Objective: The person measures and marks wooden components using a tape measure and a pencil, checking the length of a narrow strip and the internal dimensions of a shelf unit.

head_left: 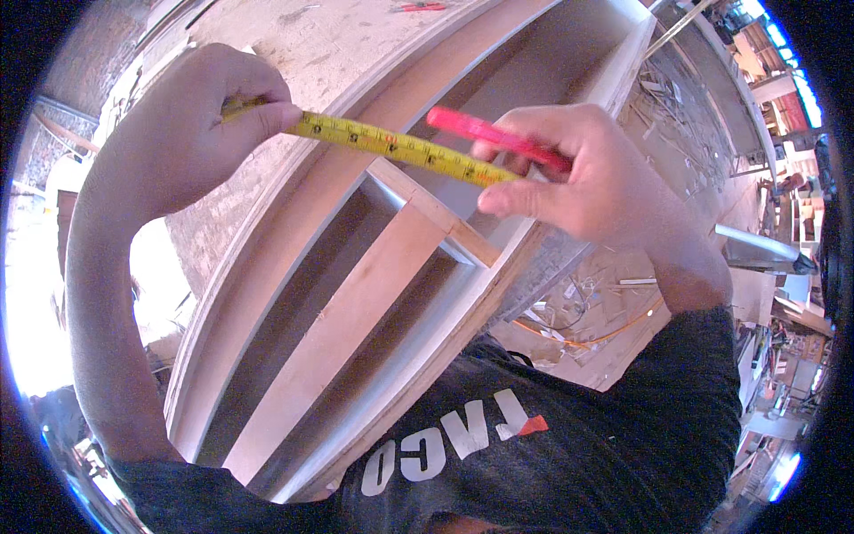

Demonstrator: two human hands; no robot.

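A yellow tape measure blade (391, 147) stretches between my two hands, above a long wooden frame (236, 258). My left hand (200, 125) is closed around one end of the blade, its thumb pressed on it; whatever else lies in that palm is hidden. My right hand (578, 169) pinches the other end between thumb and fingers. Across the same right hand lies a red pen-like stick (498, 138), sticking out past the fingers toward the left. Below the blade, a short crosspiece (436, 214) joins a lengthwise board (347, 325) inside the frame.
Beyond the frame is a pale, dusty surface (311, 44) with a small red tool (420, 7) on it. Wood scraps (569, 303) litter the floor at the right, where an orange cord (623, 334) runs. A white tube-like piece (761, 245) juts out farther right.
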